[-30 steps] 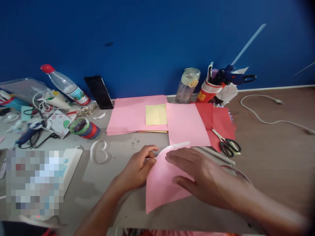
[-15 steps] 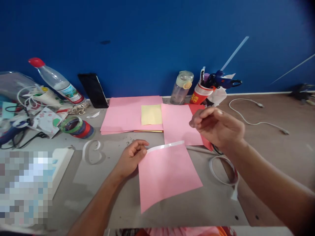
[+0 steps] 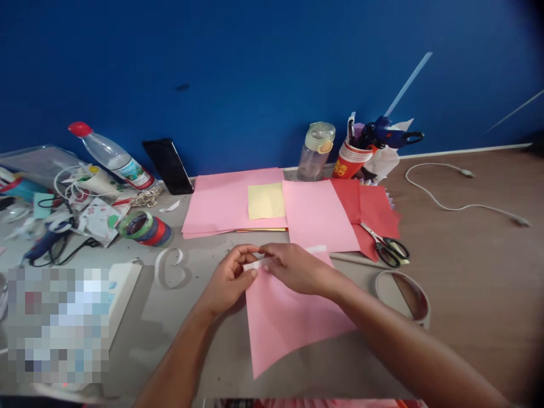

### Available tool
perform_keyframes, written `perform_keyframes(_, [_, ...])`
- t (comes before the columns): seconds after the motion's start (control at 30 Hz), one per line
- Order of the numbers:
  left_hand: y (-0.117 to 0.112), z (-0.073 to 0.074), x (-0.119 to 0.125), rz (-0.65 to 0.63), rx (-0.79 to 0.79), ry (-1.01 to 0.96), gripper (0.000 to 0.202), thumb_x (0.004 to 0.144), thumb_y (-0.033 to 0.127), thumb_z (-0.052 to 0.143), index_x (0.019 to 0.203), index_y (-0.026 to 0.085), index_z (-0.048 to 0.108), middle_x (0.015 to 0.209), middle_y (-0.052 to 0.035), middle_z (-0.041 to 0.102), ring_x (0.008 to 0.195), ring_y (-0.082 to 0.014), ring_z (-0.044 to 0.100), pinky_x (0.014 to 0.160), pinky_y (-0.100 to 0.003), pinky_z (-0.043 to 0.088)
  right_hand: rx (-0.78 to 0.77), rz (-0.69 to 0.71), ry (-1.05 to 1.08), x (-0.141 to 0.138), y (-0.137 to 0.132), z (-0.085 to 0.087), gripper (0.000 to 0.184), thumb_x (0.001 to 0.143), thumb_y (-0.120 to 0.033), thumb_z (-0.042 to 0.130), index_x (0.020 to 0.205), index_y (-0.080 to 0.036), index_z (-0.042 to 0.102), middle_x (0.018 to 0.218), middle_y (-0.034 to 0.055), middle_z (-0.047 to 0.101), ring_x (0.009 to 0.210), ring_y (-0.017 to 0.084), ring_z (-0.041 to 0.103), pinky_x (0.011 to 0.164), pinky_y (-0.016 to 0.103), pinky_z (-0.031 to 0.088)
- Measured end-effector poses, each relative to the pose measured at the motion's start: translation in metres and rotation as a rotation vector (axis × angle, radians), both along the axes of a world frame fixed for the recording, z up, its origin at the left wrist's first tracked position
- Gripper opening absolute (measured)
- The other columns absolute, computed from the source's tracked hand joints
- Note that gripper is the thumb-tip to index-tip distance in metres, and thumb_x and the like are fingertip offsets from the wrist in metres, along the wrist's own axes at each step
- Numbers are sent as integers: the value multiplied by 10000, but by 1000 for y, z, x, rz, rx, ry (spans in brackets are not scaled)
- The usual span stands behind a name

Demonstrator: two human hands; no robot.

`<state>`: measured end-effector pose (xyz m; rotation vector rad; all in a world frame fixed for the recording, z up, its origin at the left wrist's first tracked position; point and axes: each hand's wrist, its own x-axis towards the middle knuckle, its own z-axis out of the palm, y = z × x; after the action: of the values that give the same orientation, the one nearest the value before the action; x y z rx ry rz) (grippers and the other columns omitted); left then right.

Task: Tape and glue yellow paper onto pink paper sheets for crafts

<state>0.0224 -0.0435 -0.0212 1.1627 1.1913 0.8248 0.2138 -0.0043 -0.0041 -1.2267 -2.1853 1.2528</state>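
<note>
A pink paper sheet slants over the table with a white tape strip along its top edge. At the sheet's upper left corner, my left hand pinches the paper between thumb and fingers. My right hand lies over the same top edge, fingertips close to the left ones and bent onto the tape. Its fingers and wrist cover part of the strip and the paper. Further back lie another pink sheet, a yellow paper square and a stack of pink paper.
Black-handled scissors rest on red paper at the right. A tape roll lies nearer. Behind stand a clear bottle, a red cup of tools and a phone. Clutter and a tipped plastic bottle fill the left.
My right hand has come down from the raised position at the right onto the sheet's top edge, beside my left hand. Scissors and red paper are now uncovered. The view has shifted slightly.
</note>
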Motion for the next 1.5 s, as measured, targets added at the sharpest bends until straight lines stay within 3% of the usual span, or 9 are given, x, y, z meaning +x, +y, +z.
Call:
perform_keyframes(0.2, [2,4,5,89,-49,-46,513,773,378,691,1200,228,449,878,9,599,697,-116,558,636,-238,448,8,-87,22,-5,4,-4,172,812,-119,516,808,-184,676,773,14,678,684,148,599,615,258,428])
perform_keyframes(0.33, [2,0,4,156,-106,-87,472,748,422,719,1112,214,502,904,-3,614,750,-131,578,681,-254,462,95,-126,17,-7,3,-6,161,814,-89,515,804,-170,655,802,28,667,722,153,588,646,266,424])
perform_keyframes(0.47, [1,-4,2,154,-146,-100,316,757,437,711,850,167,576,758,20,573,666,-102,523,637,-225,420,152,-141,14,-7,2,-12,162,829,-96,500,803,-174,640,803,36,655,756,173,599,678,292,454])
perform_keyframes(0.57, [1,-7,3,213,-138,-91,302,761,437,701,775,162,576,693,32,555,608,-89,487,598,-214,397,241,-182,41,-7,-1,-15,222,837,-109,488,992,-173,633,969,83,641,804,192,611,699,328,496])
perform_keyframes(0.67, [0,-8,4,299,-48,-42,277,788,436,667,816,169,599,728,15,589,643,-109,521,615,-224,423,387,-295,127,-9,-8,-12,413,844,-127,478,1254,-172,497,1208,162,532,800,192,609,677,359,527])
perform_keyframes(0.83, [-4,-8,8,365,153,138,212,844,385,608,925,190,625,827,-12,651,752,-143,580,690,-251,461,419,-247,402,-20,-21,-6,192,869,-105,449,939,-208,595,860,64,617,763,169,614,669,302,530])
perform_keyframes(1.07, [-13,-9,11,248,503,397,108,868,283,560,874,209,638,820,-25,663,755,-157,591,719,-274,457,308,-274,420,-31,-24,-15,171,872,-113,462,861,-203,607,831,56,653,744,156,636,673,286,532])
perform_keyframes(1.33, [1,-12,-1,374,195,259,136,813,337,612,830,206,642,770,13,646,721,-146,579,674,-235,453,431,-305,419,-27,-21,-16,212,851,-138,468,1012,-196,591,1005,116,592,925,205,610,711,332,545])
perform_keyframes(1.5, [17,-19,-19,571,7,30,138,684,309,689,741,201,624,673,54,596,609,-100,521,575,-194,399,392,-459,380,5,5,-2,187,825,-161,477,972,-177,589,904,77,604,729,164,575,659,315,502])
